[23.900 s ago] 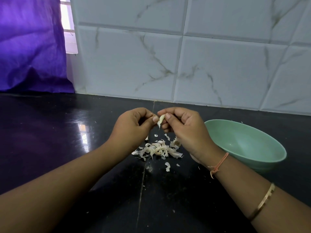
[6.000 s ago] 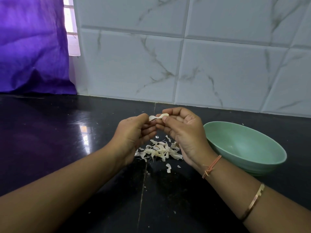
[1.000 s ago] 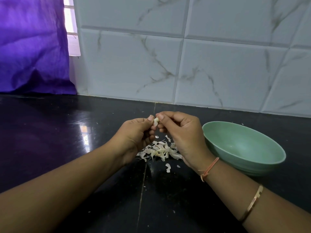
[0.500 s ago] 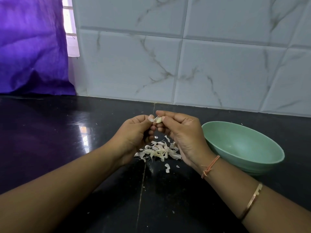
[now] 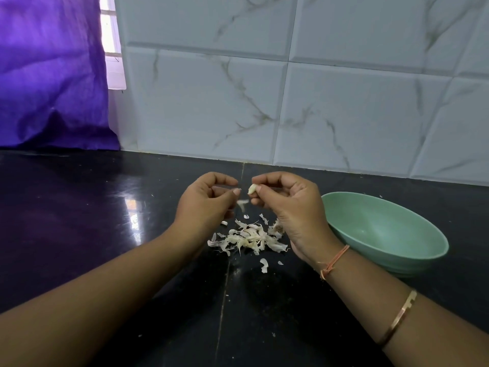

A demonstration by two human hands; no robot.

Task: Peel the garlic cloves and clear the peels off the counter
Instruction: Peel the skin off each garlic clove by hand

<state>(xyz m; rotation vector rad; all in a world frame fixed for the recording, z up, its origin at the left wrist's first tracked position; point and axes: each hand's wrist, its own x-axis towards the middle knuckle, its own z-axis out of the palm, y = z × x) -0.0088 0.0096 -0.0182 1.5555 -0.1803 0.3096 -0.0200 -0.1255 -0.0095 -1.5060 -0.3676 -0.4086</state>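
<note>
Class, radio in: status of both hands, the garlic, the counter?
Right hand pinching garlic clove. Left hand empty, peel scrap falling. Peel pile uncleared.

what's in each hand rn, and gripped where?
Right hand: garlic clove, pinched at its lower end between thumb and fingertips. Left hand: nothing clearly held; a blurred peel scrap sits just below its fingertips.

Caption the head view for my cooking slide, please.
Right hand pinches a garlic clove above the peel pile.
</note>
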